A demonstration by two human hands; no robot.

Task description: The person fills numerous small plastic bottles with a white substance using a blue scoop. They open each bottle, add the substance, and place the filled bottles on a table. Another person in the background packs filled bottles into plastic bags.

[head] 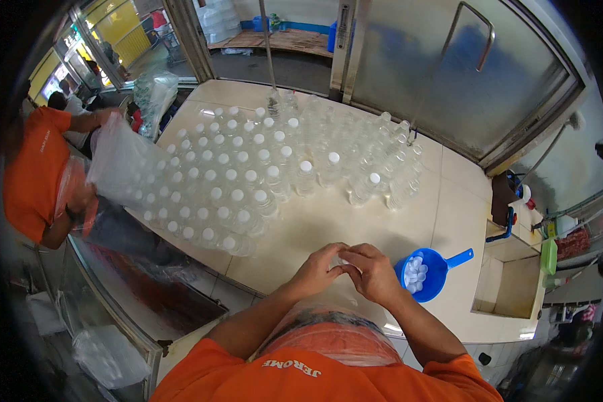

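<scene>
My left hand and my right hand meet at the near side of the tiled counter. Between their fingers is a white bottle cap, at the top of what looks like a clear plastic bottle mostly hidden by the hands. A blue plastic dipper with a pile of loose white caps stands just right of my right hand. Ahead on the left stand many capped clear bottles. Uncapped bottles crowd the back right, with a few capped ones along their front.
At the left, a co-worker in an orange shirt holds a large clear plastic bag over the counter's end. A recessed basin with a blue pipe lies right. Sliding glass doors border the counter's back.
</scene>
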